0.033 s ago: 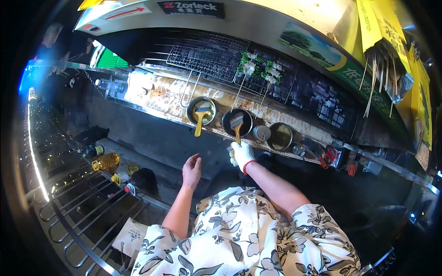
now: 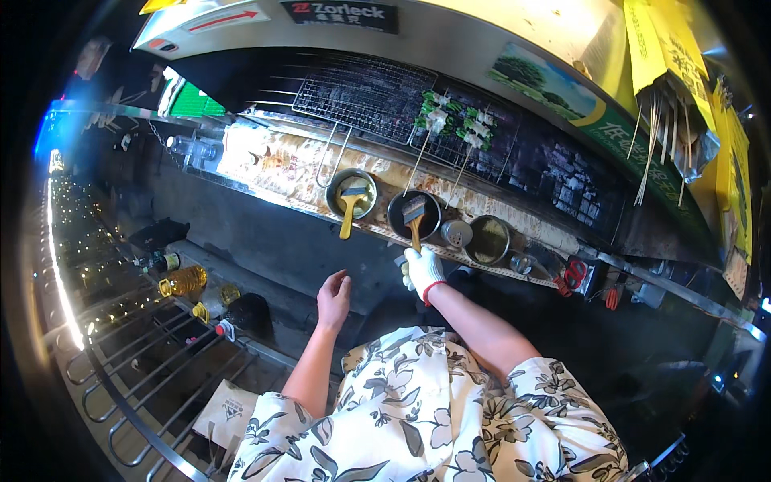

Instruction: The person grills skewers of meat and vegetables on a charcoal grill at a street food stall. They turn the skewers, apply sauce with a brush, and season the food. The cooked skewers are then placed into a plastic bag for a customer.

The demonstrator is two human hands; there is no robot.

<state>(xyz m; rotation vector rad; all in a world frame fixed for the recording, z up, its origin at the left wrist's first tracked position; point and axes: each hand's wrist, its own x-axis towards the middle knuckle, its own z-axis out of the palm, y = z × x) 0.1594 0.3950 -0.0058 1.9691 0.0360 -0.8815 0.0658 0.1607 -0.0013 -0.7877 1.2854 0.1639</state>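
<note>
My right hand (image 2: 423,271), in a white glove with a red cuff, is closed at the handle end of a basting brush (image 2: 414,214). The brush's bristles rest inside a dark round pot (image 2: 431,227). My left hand (image 2: 332,300) is bare and hangs in front of the counter, holding nothing, its fingers loosely bent and thumb apart. A second brush with a yellow handle (image 2: 348,219) leans in a metal pot (image 2: 369,189) of yellowish liquid. Two skewers (image 2: 434,120) (image 2: 475,131) of green and white food lie on the black grill (image 2: 361,95).
Right of the dark pot stand a shaker tin (image 2: 457,233), a pot (image 2: 500,238) of seasoning and a small jar (image 2: 522,263). Red scissors (image 2: 573,274) hang farther right. Oil bottles (image 2: 185,281) stand lower left beside a metal rack (image 2: 110,399). Yellow bags (image 2: 658,40) hold sticks.
</note>
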